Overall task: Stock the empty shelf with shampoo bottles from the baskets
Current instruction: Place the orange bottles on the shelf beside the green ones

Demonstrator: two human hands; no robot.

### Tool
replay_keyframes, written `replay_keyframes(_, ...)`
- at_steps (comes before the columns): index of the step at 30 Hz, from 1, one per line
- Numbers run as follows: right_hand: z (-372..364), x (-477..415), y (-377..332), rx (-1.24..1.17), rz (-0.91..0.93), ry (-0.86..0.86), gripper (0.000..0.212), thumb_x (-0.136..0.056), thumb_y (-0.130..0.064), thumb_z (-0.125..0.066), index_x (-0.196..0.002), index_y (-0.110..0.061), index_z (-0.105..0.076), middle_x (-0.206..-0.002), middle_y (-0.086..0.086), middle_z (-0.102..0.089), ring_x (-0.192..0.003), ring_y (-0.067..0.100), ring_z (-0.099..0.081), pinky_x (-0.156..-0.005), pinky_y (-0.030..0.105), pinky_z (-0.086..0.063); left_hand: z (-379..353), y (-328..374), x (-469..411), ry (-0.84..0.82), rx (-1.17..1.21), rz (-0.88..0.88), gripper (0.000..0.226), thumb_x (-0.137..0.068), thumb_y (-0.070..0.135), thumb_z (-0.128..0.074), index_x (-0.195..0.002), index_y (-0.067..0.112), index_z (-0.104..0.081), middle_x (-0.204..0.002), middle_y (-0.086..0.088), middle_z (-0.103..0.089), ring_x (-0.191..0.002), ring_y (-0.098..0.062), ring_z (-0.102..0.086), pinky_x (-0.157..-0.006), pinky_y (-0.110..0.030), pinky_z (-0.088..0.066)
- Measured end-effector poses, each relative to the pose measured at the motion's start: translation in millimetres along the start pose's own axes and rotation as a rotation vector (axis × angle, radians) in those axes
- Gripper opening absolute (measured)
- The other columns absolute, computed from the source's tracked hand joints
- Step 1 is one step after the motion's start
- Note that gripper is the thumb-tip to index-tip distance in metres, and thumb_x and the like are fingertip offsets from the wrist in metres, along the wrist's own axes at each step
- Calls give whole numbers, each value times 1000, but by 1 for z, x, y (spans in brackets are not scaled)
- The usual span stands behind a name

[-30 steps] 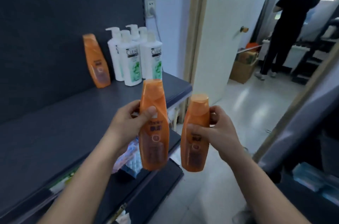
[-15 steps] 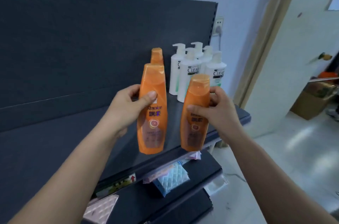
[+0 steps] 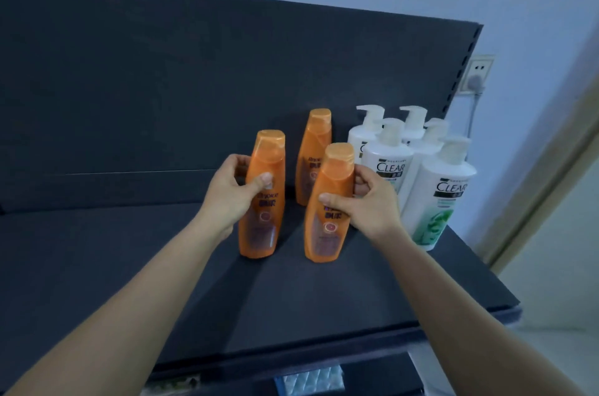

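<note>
My left hand [image 3: 231,193] grips an orange shampoo bottle [image 3: 262,220] upright, its base at or just above the dark shelf [image 3: 129,266]. My right hand [image 3: 366,204] grips a second orange bottle [image 3: 327,227] beside it, leaning slightly left, base close to the shelf surface. A third orange bottle [image 3: 313,149] stands behind them against the back panel. Several white pump bottles marked CLEAR [image 3: 437,198] stand in a group to the right.
The shelf's dark back panel [image 3: 162,87] rises behind the bottles. The shelf's left half is bare surface. A wall socket with a plug [image 3: 476,78] sits at the upper right. Packaged goods [image 3: 311,379] show on a lower shelf. A door frame edges the right side.
Both hands have carried the two orange bottles forward and down from mid-air over the shelf, to near the orange bottle at the back. The view has swung left and closer to the shelf.
</note>
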State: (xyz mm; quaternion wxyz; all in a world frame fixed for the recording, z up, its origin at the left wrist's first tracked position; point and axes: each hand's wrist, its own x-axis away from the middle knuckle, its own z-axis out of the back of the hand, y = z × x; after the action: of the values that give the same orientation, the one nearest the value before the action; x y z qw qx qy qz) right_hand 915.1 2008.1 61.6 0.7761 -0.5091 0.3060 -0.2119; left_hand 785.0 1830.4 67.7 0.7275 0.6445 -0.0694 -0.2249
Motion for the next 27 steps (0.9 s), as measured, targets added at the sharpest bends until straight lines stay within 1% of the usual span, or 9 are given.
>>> replay_keyframes(3, -1, -19, 7, -9, -1, -22, 52, -62, -17, -92, -102, -33, -65, -99, -9, -74, -94, 9, -71, -89, 37, -58, -12, -3, -15, 29, 6, 6, 22, -89, 26, -67, -107, 19, -56, -90, 5, -68, -89, -10, -63, -79, -29, -49)
replay_keyframes(6, -5, -36, 13, -7, 16, -25, 53, -62, -20, -91, -110, -25, -67, -99, -8, -75, -94, 9, -71, -88, 38, -59, -20, -6, -31, 33, -11, -21, 22, -90, 28, -66, -107, 19, -55, -92, 3, -69, -89, -10, -64, -78, -27, -48)
replay_keyframes(8, -8, -45, 15, -1, 29, -32, 46, -63, -22, -90, -102, -32, -67, -96, -10, -75, -91, 7, -71, -86, 38, -59, -25, -9, -41, 34, -24, -40, 22, -91, 28, -64, -109, 20, -54, -93, 3, -68, -87, -7, -64, -75, -27, -49)
replay_keyframes(11, -14, -55, 17, 2, 39, -33, 44, -64, -23, -89, -94, -41, -63, -94, -13, -73, -91, 4, -70, -87, 37, -59, -29, -14, -56, 50, -81, -61, 27, -92, 31, -62, -115, 24, -51, -102, 5, -66, -95, -9, -64, -83, -33, -53)
replay_keyframes(14, -19, -61, 21, 41, 54, -27, 68, -58, -48, -83, -120, -33, -61, -109, -11, -69, -103, 8, -66, -92, 39, -56, -26, -23, -63, 22, -177, -87, 35, -91, 28, -64, -122, 28, -48, -109, 11, -64, -100, -4, -61, -89, -31, -50)
replay_keyframes(16, -21, -60, 24, 96, 58, -23, 80, -58, -56, -77, -131, -32, -53, -118, -10, -66, -110, 9, -63, -96, 39, -53, -26, -31, -65, -2, -315, -101, 46, -86, 22, -70, -126, 27, -48, -112, 9, -60, -102, -4, -57, -92, -28, -45)
replay_keyframes(20, -24, -49, 33, 250, 38, -21, 82, -67, -42, -84, -136, -24, -43, -131, -3, -56, -120, 17, -56, -100, 41, -49, -29, -38, -69, 84, -504, -143, 48, -80, 20, -75, -123, 20, -54, -107, 0, -52, -98, -12, -51, -85, -25, -38)
replay_keyframes(24, -28, -47, 41, 299, 21, -1, 69, -70, -41, -84, -126, -21, -48, -122, -3, -59, -112, 18, -58, -94, 35, -49, -32, -37, -76, 88, -544, -184, 42, -80, 18, -75, -118, 21, -57, -103, 4, -56, -98, -13, -55, -83, -26, -42)
replay_keyframes(27, -31, -51, 42, 314, 25, 13, 66, -70, -43, -83, -124, -23, -50, -119, -3, -62, -110, 19, -60, -93, 40, -51, -34, -37, -82, 86, -555, -191, 43, -80, 18, -75, -119, 21, -57, -104, 4, -58, -99, -14, -57, -85, -29, -46)
